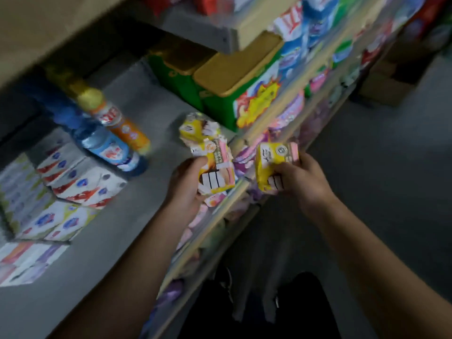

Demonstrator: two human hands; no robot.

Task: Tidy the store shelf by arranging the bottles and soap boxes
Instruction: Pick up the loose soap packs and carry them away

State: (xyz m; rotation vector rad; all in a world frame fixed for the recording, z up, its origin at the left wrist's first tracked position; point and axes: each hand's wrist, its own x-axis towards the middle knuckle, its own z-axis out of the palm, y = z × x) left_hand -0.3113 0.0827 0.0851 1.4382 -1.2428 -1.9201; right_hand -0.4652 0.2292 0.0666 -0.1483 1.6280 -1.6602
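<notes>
My left hand (pixel 186 184) grips a stack of yellow and pink soap boxes (pixel 215 167) over the front edge of the grey shelf (pixel 137 216); a crumpled yellow box (pixel 198 129) sits at the stack's far end. My right hand (pixel 298 178) holds another yellow soap box (pixel 274 162) just beyond the shelf's edge, over the aisle. A blue bottle (pixel 102 145) and an orange bottle (pixel 117 121) stand together to the left. White soap boxes (pixel 80 182) with red and blue marks are stacked at the far left.
Green cartons with yellow lids (pixel 220 94) stand behind the yellow boxes. The shelf below (pixel 220 216) holds pink and purple packs. An upper shelf (pixel 220 28) hangs overhead. The grey floor (pixel 379 167) and cardboard boxes (pixel 386 86) lie to the right. The picture is blurred.
</notes>
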